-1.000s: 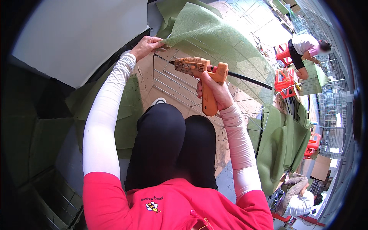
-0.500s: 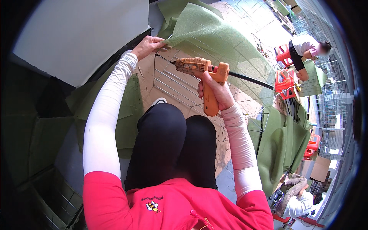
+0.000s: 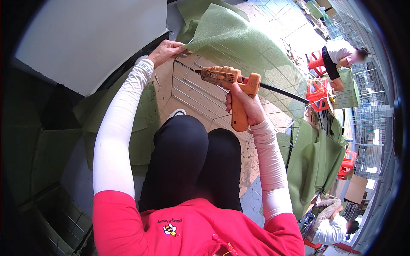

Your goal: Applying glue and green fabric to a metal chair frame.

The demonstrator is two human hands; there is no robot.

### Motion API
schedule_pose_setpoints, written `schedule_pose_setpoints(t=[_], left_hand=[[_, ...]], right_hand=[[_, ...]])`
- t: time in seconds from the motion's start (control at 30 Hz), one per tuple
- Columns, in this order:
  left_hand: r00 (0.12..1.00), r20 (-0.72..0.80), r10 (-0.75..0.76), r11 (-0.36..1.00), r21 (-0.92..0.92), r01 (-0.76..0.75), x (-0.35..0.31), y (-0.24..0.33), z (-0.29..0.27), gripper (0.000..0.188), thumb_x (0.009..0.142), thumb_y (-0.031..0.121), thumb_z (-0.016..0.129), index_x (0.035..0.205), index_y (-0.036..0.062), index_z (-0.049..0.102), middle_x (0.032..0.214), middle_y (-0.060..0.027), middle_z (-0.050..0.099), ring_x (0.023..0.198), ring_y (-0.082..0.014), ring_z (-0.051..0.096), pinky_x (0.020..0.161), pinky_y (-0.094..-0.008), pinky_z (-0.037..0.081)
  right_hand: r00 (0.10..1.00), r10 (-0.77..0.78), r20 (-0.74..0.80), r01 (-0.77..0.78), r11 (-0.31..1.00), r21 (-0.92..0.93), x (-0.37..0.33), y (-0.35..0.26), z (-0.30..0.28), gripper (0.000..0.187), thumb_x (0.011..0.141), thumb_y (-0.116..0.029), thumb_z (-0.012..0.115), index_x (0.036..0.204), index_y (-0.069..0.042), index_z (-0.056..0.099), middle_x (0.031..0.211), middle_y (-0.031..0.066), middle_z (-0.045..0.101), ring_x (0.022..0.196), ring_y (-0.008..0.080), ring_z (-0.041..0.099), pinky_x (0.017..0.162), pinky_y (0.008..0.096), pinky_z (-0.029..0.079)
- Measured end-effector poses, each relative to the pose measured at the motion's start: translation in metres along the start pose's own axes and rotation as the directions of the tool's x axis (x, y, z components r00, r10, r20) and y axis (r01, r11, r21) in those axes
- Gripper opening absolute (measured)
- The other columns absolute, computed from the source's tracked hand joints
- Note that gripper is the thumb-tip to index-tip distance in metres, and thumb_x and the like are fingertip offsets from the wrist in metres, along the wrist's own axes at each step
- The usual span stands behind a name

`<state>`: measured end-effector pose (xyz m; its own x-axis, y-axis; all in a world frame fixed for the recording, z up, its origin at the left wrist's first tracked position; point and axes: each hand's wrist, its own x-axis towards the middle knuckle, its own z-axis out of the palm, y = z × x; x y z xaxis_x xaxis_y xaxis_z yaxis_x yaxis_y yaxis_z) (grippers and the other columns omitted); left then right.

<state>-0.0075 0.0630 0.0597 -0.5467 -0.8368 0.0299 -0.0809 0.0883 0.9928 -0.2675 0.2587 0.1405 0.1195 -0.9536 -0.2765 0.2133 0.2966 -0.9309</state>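
My left hand [image 3: 165, 52] pinches the near left corner of a sheet of green mesh fabric [image 3: 226, 27], lifting it off a wire frame [image 3: 192, 91]. The fabric drapes back over the rest of the frame. My right hand [image 3: 247, 104] is wrapped round the handle of an orange glue gun [image 3: 222, 77], smudged with dark marks. A long black glue stick [image 3: 282, 93] sticks out of its rear. The gun's nozzle points left, close to a dark line along the frame's top wire, below the raised fabric edge.
Green fabric [image 3: 305, 166] lies heaped at my right, with more green pieces [image 3: 128, 128] on the left. Red plastic stools [image 3: 318, 91] stand at the right. Two people [image 3: 339, 53] sit working there. A large white panel [image 3: 94, 38] rises at the upper left.
My right hand has drawn the glue gun slightly to the right and down, so its nozzle sits farther from the frame's corner. My left hand keeps its hold on the fabric.
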Motion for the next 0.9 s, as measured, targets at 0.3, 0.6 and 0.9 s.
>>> schedule_pose_setpoints(t=[0.3,0.6,0.9], left_hand=[[0.999,0.033,-0.016,0.999,-0.047,0.017,-0.006,0.017,0.012,0.036,0.095,0.032,0.056,0.115,0.003,0.064,0.099,-0.0068,0.07,0.091,-0.0124,0.066,0.082,-0.0245,0.052],[1.0,0.022,-0.019,1.0,-0.024,0.02,-0.02,0.031,0.026,0.037,0.094,0.033,0.057,0.114,0.0024,0.064,0.097,-0.0061,0.07,0.09,-0.0117,0.066,0.082,-0.024,0.052],[1.0,0.014,-0.022,1.0,-0.009,0.022,-0.017,0.026,0.018,0.037,0.093,0.033,0.058,0.114,0.0033,0.065,0.095,-0.0036,0.069,0.086,-0.0083,0.065,0.08,-0.0231,0.051]], right_hand=[[1.0,0.0,0.026,0.0,1.0,0.0,-0.005,-0.006,0.002,0.029,0.094,-0.025,0.058,0.112,-0.008,0.044,0.069,0.0044,0.054,0.057,0.0133,0.055,0.051,0.0281,0.048],[0.998,0.013,0.067,-0.013,1.0,0.006,-0.01,-0.013,0.005,0.029,0.093,-0.026,0.059,0.111,-0.008,0.044,0.07,0.0047,0.054,0.057,0.014,0.056,0.049,0.028,0.048],[1.0,0.0,0.028,0.0,1.0,0.014,-0.014,-0.018,0.01,0.028,0.093,-0.025,0.059,0.11,-0.009,0.044,0.071,0.0052,0.055,0.057,0.014,0.055,0.049,0.0277,0.048]])
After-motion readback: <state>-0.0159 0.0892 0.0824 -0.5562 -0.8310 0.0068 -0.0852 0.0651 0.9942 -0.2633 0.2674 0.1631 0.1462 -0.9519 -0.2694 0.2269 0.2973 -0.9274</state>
